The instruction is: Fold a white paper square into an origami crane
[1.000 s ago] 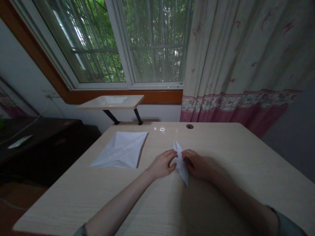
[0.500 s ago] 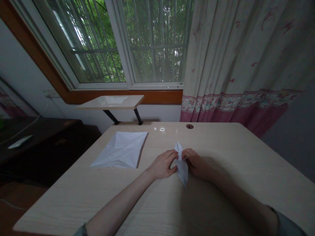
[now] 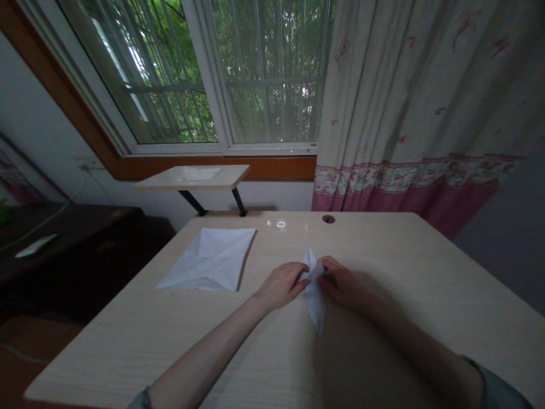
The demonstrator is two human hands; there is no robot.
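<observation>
Passable gap between white sheet (image 3: pixel 208 258) and left hand (image 3: pixel 279 286), raised shelf (image 3: pixel 232 176) blocking back left

probably a room in a home, from the floral curtain (image 3: pixel 404 85), barred window (image 3: pixel 272 74) and wood-grain desk (image 3: pixel 264 341)

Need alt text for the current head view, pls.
Left hand and right hand pinch a narrow folded white paper between them over a pale wooden desk. A larger creased white sheet lies to the left; behind are a small raised shelf, a barred window and a floral curtain.
</observation>
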